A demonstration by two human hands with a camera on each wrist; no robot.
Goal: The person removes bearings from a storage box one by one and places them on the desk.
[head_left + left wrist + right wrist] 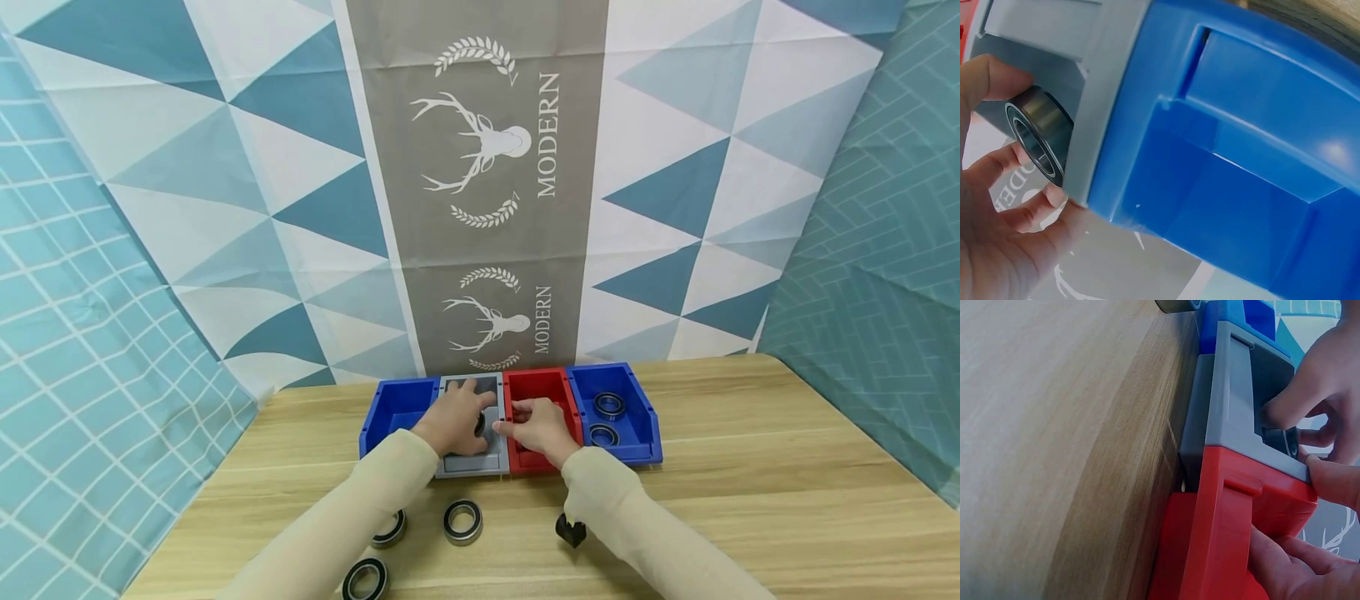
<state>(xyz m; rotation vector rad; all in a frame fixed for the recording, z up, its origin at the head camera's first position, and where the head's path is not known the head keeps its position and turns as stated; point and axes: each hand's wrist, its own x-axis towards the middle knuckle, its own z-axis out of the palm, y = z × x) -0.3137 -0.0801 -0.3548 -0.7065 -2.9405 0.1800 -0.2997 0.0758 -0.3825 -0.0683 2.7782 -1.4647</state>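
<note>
My left hand (459,417) is over the grey bin (471,465), holding a ball bearing (1044,131) between thumb and fingers. The bearing is tilted on edge, close to the bin's side wall. My right hand (542,427) is at the neighbouring red bin (543,377). Its thumb (1335,480) lies on the rim where the red and grey bins meet. The other fingers (1279,556) reach inside the red bin, their tips partly hidden by its wall.
A blue bin (408,392) adjoins the grey one on the left. Another blue bin (641,452) at the right holds two bearings (609,405). Several bearings lie on the wooden table in front, including one bearing (462,522) near the middle and one (365,579) nearer me.
</note>
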